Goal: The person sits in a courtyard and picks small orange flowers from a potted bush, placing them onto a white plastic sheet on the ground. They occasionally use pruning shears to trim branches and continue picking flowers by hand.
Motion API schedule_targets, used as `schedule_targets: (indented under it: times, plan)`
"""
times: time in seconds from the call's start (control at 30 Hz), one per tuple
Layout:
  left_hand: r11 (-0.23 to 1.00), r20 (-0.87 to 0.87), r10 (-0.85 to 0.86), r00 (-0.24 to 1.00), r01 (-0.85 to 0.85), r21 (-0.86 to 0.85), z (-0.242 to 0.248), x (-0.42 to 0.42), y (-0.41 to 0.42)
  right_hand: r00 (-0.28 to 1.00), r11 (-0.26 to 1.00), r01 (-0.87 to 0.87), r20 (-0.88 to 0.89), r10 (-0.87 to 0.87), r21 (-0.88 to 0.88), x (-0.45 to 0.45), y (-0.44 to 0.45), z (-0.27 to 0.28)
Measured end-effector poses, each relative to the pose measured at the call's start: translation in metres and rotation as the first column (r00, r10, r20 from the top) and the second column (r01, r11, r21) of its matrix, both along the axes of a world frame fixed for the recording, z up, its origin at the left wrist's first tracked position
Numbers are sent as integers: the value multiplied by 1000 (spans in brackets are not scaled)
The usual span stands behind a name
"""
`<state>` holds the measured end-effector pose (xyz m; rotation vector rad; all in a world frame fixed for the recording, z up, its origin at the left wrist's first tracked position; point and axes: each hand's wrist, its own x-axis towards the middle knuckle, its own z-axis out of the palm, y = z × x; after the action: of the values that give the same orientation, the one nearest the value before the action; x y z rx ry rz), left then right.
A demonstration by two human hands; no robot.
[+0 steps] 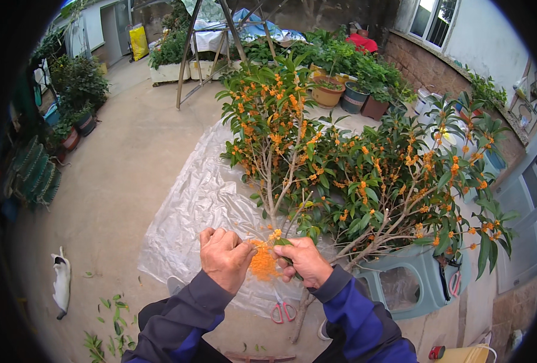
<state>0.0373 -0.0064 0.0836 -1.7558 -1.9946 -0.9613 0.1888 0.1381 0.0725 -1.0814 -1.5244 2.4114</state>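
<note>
My right hand [305, 261] is shut on a small leafy sprig [283, 245] with a cluster of orange blossoms at its top. Just left of the sprig is my left hand [228, 256], thumb and fingertips pinched together; whether something is between them cannot be made out. Beneath and between both hands, a heap of loose orange blossoms [264, 265] lies on a crumpled clear plastic sheet [182, 227]. Scissors with red handles [283, 312] rest at the sheet's near edge. Beyond the hands, large cut branches with orange blossoms [273, 136] spread over the sheet.
A pale blue-green plastic stool [414, 313] lies on its side at right, with more red-handled scissors [454, 283] at it. A black-and-white cat [61, 283] lies on the concrete at left, near scattered leaves [117, 317]. Potted plants [327, 93] and a metal frame [186, 59] stand farther back.
</note>
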Motion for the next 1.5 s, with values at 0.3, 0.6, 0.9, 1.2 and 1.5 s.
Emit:
schedule_targets:
  times: [0.3,0.6,0.9,1.2,1.5]
  plan:
    - [997,387,-3,922,34,-73,-21,-8,-2,995,299,11,-40,90,954,0,9,-30]
    - [997,315,51,948,-29,-75,-25,-6,-11,953,-74,-227,205,-224,971,6,37,-42]
    - [996,970,-82,230,-9,86,-41,-34,-12,976,789,206,-59,-211,579,30,81,-15]
    - [978,905,-162,-394,57,200,-60,-13,5,1000,1000,-2,-20,2,-12,-1,21,-7]
    - [930,970,-239,-50,275,244,-69,11,18,988,992,-89,117,98,-85,-13,-2,-19]
